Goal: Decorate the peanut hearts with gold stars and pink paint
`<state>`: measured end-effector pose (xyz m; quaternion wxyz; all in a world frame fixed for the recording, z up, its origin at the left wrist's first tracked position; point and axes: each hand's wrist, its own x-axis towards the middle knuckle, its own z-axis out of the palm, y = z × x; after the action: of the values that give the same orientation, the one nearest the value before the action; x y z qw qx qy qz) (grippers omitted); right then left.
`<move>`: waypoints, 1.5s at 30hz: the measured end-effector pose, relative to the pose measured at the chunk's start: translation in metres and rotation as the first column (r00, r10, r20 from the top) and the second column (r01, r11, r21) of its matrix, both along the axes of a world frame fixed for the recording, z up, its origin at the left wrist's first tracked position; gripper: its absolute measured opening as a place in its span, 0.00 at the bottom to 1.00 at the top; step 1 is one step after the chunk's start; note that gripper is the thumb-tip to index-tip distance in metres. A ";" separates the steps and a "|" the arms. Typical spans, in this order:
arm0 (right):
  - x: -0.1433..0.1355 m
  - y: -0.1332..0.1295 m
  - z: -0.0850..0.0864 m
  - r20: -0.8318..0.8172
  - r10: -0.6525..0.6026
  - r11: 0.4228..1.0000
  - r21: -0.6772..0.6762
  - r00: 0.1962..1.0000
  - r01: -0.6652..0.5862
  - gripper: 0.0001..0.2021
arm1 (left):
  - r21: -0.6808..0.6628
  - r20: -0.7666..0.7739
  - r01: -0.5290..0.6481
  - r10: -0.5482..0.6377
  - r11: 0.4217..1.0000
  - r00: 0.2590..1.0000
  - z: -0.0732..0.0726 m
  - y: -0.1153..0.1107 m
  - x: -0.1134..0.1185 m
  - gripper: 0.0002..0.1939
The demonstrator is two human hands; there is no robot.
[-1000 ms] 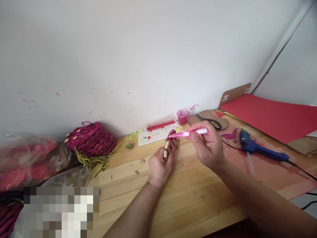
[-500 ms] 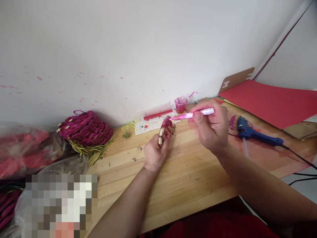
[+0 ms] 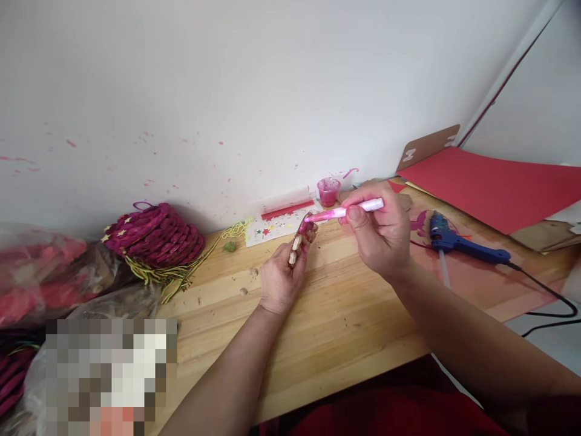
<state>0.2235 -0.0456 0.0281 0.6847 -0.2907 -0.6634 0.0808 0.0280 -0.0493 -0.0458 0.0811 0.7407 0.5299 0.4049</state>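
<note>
My left hand (image 3: pixel 279 281) is closed around a craft piece of peanut shells (image 3: pixel 295 247), held tilted above the table. Its upper part is coated in magenta paint, while the lower shells stay pale tan. My right hand (image 3: pixel 384 236) pinches a white-handled paintbrush (image 3: pixel 365 208) between thumb and fingers. The brush's pink-stained end points left and touches the top of the piece. Behind the brush, against the wall, stands a small clear cup (image 3: pixel 328 192) of magenta paint.
A stack of magenta shell pieces with yellow yarn (image 3: pixel 157 236) sits left. A star-decorated sheet (image 3: pixel 276 229) lies at the wall. To the right are a blue glue gun (image 3: pixel 472 247) with its cord and red paper (image 3: pixel 490 188). Plastic bags (image 3: pixel 45 272) crowd the left edge.
The brush and my right hand have shifted slightly left and down over the piece. The craft piece has turned a little in my left hand. The whole view has moved slightly.
</note>
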 end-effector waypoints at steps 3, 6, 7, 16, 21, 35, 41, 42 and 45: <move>0.002 0.000 -0.001 0.040 -0.053 0.998 0.019 0.998 0.052 0.04 | -0.006 -0.033 -0.024 0.023 1.000 0.999 0.002 -0.001 0.000 0.13; 0.004 0.001 -0.001 0.044 -0.088 0.996 0.001 0.995 0.088 0.04 | -0.043 -0.067 -0.067 0.064 0.997 0.996 0.005 -0.001 0.000 0.13; 0.004 0.000 -0.001 0.043 -0.081 0.997 -0.003 0.996 0.082 0.04 | -0.054 -0.077 -0.074 0.070 0.996 0.995 0.006 -0.002 0.001 0.13; 0.003 -0.004 0.003 0.102 -0.107 0.994 0.050 0.989 0.102 0.03 | -0.081 -0.135 -0.082 0.070 0.993 0.988 0.013 -0.005 -0.001 0.15; 0.003 -0.006 0.005 0.118 -0.097 0.995 0.045 0.988 0.093 0.04 | -0.098 -0.202 -0.086 0.065 0.991 0.977 0.014 -0.005 -0.002 0.17; 0.007 -0.006 0.010 0.123 -0.101 0.995 0.004 0.987 0.102 0.07 | -0.079 -0.236 -0.095 0.074 0.992 0.969 0.011 -0.005 -0.004 0.18; 0.006 -0.005 0.005 0.101 -0.064 0.997 -0.034 0.993 0.068 0.08 | -0.103 -0.233 -0.101 0.074 0.990 0.970 0.013 -0.005 -0.003 0.17; 0.007 -0.003 0.004 0.086 -0.060 0.997 -0.040 0.995 0.063 0.08 | -0.104 -0.229 -0.094 0.068 0.990 0.971 0.013 -0.005 -0.004 0.17; 0.009 0.002 0.003 0.064 -0.074 0.996 -0.038 0.995 0.077 0.08 | -0.110 -0.212 -0.068 0.044 0.992 0.976 0.012 -0.005 -0.004 0.17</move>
<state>0.2327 -0.0435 0.0309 0.6601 -0.3319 -0.6712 0.0592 0.0238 -0.0538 -0.0339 0.0566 0.7580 0.5788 0.2953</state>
